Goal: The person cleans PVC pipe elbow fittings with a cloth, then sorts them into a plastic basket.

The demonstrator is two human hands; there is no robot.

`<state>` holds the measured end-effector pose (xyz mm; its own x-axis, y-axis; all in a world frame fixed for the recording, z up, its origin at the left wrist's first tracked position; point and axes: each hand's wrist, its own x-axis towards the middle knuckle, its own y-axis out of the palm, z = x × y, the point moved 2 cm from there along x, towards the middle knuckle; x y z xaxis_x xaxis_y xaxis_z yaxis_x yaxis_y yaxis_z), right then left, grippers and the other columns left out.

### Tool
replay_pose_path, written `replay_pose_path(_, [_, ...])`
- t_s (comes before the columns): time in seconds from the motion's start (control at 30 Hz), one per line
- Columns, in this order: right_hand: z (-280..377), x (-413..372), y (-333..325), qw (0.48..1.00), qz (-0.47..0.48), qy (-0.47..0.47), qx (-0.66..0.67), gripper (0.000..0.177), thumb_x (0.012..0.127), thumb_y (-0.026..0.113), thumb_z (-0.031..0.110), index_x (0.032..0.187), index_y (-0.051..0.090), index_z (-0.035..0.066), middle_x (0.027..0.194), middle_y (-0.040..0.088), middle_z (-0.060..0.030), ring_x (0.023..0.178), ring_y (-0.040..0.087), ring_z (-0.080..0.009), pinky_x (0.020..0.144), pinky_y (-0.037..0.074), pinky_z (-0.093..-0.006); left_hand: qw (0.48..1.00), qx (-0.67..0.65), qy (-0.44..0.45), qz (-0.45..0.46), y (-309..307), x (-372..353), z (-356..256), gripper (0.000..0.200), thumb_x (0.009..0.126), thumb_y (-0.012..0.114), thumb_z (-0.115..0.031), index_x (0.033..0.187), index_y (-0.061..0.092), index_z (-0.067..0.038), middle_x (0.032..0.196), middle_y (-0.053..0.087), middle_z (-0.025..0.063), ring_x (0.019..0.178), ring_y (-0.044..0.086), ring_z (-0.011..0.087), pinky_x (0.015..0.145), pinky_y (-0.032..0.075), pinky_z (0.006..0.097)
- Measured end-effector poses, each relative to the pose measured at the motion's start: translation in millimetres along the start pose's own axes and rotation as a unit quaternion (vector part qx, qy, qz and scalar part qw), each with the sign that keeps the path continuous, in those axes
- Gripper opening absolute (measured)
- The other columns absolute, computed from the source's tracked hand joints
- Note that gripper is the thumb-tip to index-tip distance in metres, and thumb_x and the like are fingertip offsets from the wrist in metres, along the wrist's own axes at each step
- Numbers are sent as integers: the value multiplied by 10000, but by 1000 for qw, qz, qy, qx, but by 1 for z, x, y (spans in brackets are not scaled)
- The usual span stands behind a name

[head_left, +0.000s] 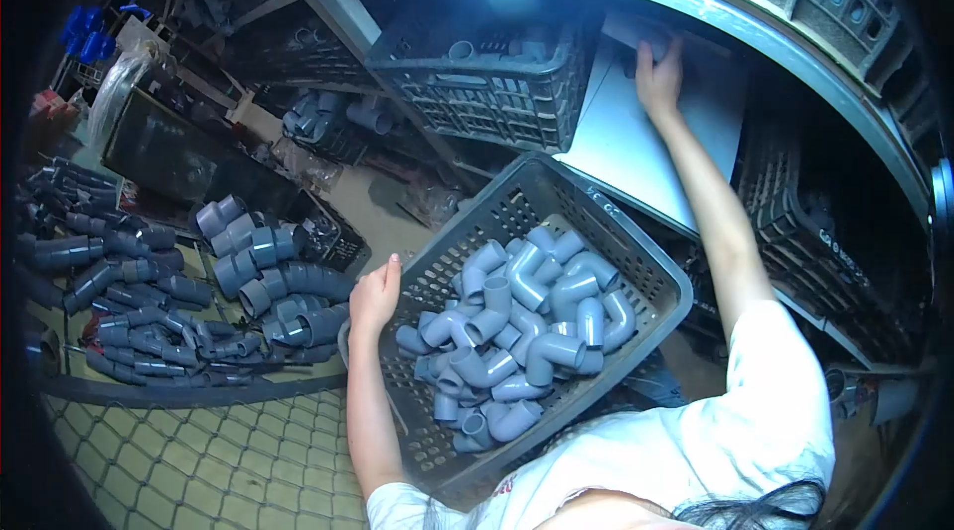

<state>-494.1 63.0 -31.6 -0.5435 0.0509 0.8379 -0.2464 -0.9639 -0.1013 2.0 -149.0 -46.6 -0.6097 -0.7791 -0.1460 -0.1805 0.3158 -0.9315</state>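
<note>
A dark plastic crate (646, 262) with holed walls is tilted against my body, heaped with grey pipe elbows (527, 292). My left hand (376, 297) is closed at the crate's left rim, thumb up; its other fingers are partly hidden. My right arm stretches over the crate to the shelf, where my right hand (660, 81) curls around a grey pipe fitting (653, 43) above a white board (626, 138). Shade there blurs the fitting's exact shape.
Another dark crate (487, 93) with grey fittings stands on the shelf, left of the board. A further crate (805, 222) is at right. Many grey pipe fittings (149, 282) lie left beside wire mesh (209, 451). A metal shelf beam (775, 33) crosses above my right arm.
</note>
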Motion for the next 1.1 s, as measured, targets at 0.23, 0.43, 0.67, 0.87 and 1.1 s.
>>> replay_pose_path(0.23, [195,-45,-71,870,325,-218,299,642,727,783,535,1037,553,21,1028,604,-151,902,616,-328,757,520,-401,1000,-5,14,-4,-1,-1,1,572,995,331,-504,986,702,-70,921,651,267,946,612,451,810,484,492])
replay_pose_path(0.43, [239,-65,-77,769,508,-166,351,970,593,868,510,1332,408,82,1076,547,-139,930,605,-306,793,519,-382,1000,-25,-1,4,0,-3,5,595,991,326,-523,992,695,-56,937,653,263,959,612,445,815,480,477])
replay_pose_path(0.67, [215,-62,-62,575,698,174,389,559,976,462,530,1223,603,49,1245,604,-138,1115,593,-249,987,453,-371,999,-30,7,25,-2,2,6,594,988,330,-537,1024,693,-68,955,653,261,975,607,444,824,477,475])
replay_pose_path(0.87, [128,0,-32,844,532,-68,-35,600,868,598,564,1174,656,50,1196,647,-172,1130,607,-319,957,472,-409,999,-35,25,9,1,4,8,596,992,325,-534,1027,686,-61,948,653,265,976,605,448,828,477,474])
replay_pose_path(1.1, [-113,46,51,885,375,-161,-225,698,814,634,593,1260,604,58,1316,563,-204,1223,537,-348,1053,401,-438,999,-37,10,3,-1,1,-2,582,1007,344,-491,970,658,-3,875,630,289,919,596,480,765,477,478])
